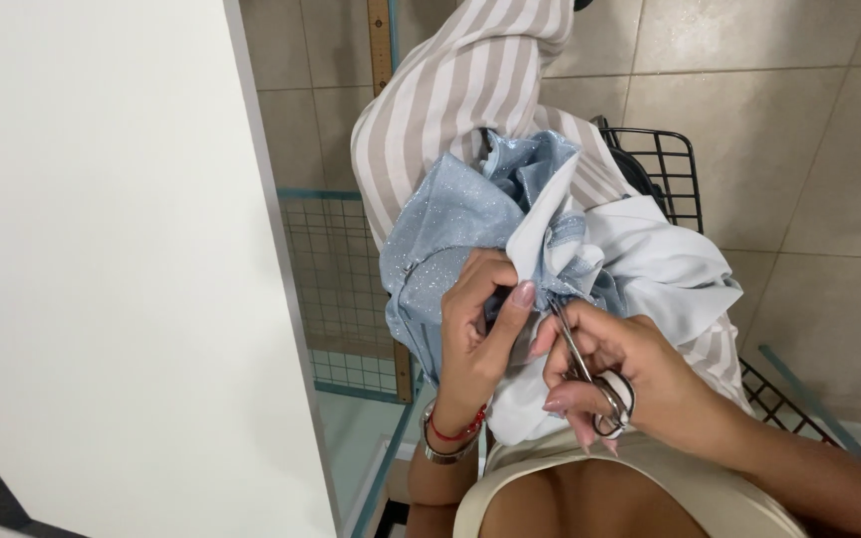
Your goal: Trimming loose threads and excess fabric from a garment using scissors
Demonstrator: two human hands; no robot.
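Observation:
A light blue sparkly garment (450, 219) with a white lining (660, 264) lies bunched on my lap, over striped beige and white trousers (450, 90). My left hand (480, 329) pinches a fold of the blue fabric, thumb on top. My right hand (620, 374) holds small metal scissors (590, 374) with fingers through the loops. The blades point up into the fabric just beside my left thumb.
A large white panel (102, 259) fills the left side. A black wire basket (670, 164) stands behind the fabric on the right. A wire grid with teal frame (336, 289) and a wooden ruler (380, 45) are beside the tiled floor (809, 120).

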